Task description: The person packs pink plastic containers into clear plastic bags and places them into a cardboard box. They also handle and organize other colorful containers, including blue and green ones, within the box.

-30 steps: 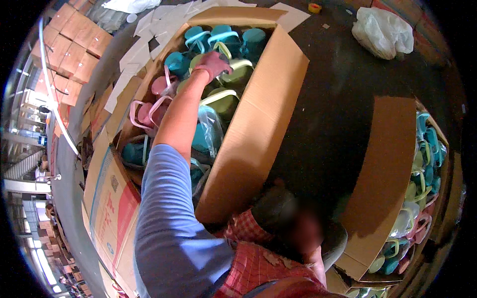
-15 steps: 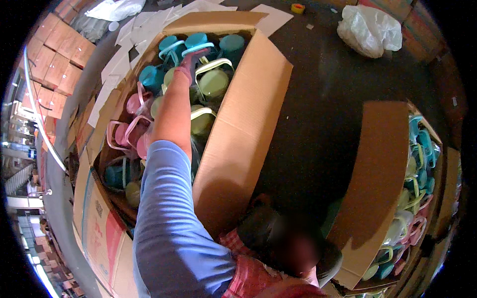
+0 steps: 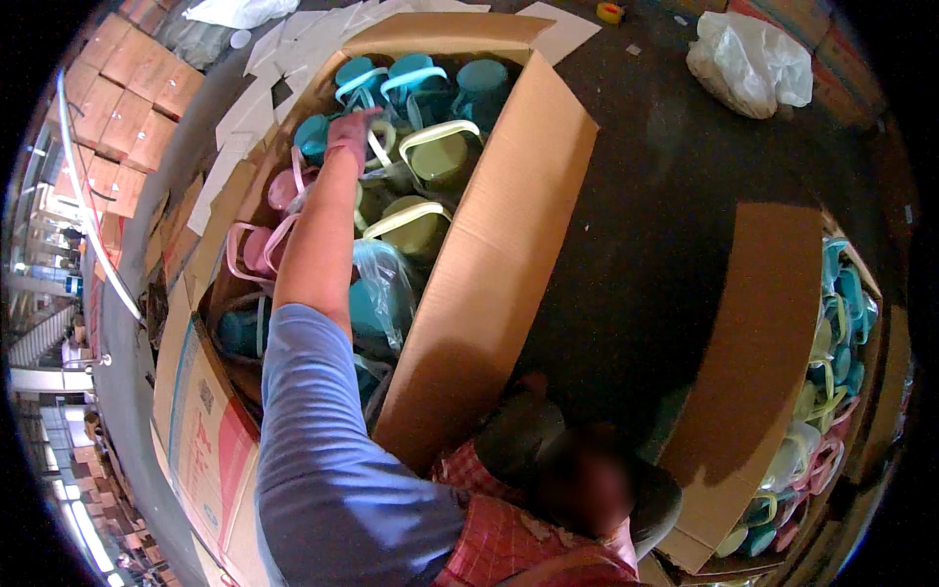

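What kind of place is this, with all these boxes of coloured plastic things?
Probably a warehouse or packing floor. A large open carton is packed with teal, pink and green plastic containers, a second full carton stands to the right, and sealed boxes are stacked beyond. The left hand reaches into the carton.

Pails point(image 3: 440, 161) inside left carton point(image 3: 509, 245)

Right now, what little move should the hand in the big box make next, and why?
Probably close the left hand on the green handle just under it: the hand hovers over the plastic buckets in the cardboard box, apparently holding nothing.
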The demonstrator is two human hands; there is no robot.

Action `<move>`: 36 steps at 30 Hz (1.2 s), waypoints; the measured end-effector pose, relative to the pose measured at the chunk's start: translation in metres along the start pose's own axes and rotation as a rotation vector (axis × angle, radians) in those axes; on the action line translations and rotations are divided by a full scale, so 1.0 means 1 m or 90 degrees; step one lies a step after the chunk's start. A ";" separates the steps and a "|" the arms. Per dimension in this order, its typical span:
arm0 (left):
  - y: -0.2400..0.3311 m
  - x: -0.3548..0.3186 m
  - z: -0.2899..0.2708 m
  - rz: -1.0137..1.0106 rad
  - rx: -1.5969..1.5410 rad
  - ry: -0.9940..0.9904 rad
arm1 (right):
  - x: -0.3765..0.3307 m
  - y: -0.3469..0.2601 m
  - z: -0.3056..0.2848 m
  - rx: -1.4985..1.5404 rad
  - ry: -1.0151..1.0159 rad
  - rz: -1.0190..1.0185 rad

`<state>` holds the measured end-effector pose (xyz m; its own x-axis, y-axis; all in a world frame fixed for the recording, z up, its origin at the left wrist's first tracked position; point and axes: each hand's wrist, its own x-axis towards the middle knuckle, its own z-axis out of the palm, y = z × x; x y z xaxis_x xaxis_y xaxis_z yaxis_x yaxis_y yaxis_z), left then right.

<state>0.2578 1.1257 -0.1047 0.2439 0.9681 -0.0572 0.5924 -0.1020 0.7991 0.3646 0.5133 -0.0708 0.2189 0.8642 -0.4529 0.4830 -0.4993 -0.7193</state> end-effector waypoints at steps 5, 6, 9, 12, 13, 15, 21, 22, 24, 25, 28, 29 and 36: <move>0.093 -0.039 0.043 0.200 0.391 0.113 | 0.002 0.001 0.006 -0.077 0.060 0.044; 0.106 -0.040 0.053 0.173 0.327 0.025 | 0.001 0.002 0.007 -0.100 0.083 0.039; 0.111 -0.013 0.080 0.095 0.375 -0.066 | 0.002 0.021 0.018 -0.128 0.190 -0.056; 0.104 0.016 0.102 0.031 0.574 -0.125 | 0.005 0.034 0.019 -0.040 0.236 -0.151; 0.123 0.002 0.108 0.033 0.667 -0.173 | 0.007 0.031 0.017 -0.042 0.215 -0.109; 0.112 0.002 0.114 0.007 0.700 -0.194 | 0.011 0.021 0.011 -0.042 0.163 -0.040; 0.073 0.011 0.100 -0.063 0.577 -0.151 | 0.033 0.012 0.006 0.010 0.237 -0.158; 0.073 0.007 0.107 -0.069 0.502 -0.099 | 0.031 0.013 0.005 -0.003 0.219 -0.115; 0.040 0.032 0.110 -0.062 0.422 -0.090 | 0.019 0.020 0.005 -0.032 0.182 -0.057; 0.019 0.045 0.108 -0.060 0.381 -0.081 | 0.014 0.025 0.006 -0.047 0.166 -0.039; -0.002 0.063 0.100 0.144 0.430 -0.027 | 0.005 0.039 0.015 -0.031 0.120 0.033; -0.005 0.065 0.098 0.177 0.377 0.010 | 0.004 0.041 0.012 -0.007 0.081 0.082; 0.066 -0.002 0.111 0.085 -0.328 0.147 | 0.012 0.017 -0.007 0.055 0.056 0.177</move>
<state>0.3818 1.0915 -0.1179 0.0836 0.9851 0.1500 0.1040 -0.1583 0.9819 0.3819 0.5157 -0.0847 0.4072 0.6941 -0.5936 0.3213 -0.7173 -0.6183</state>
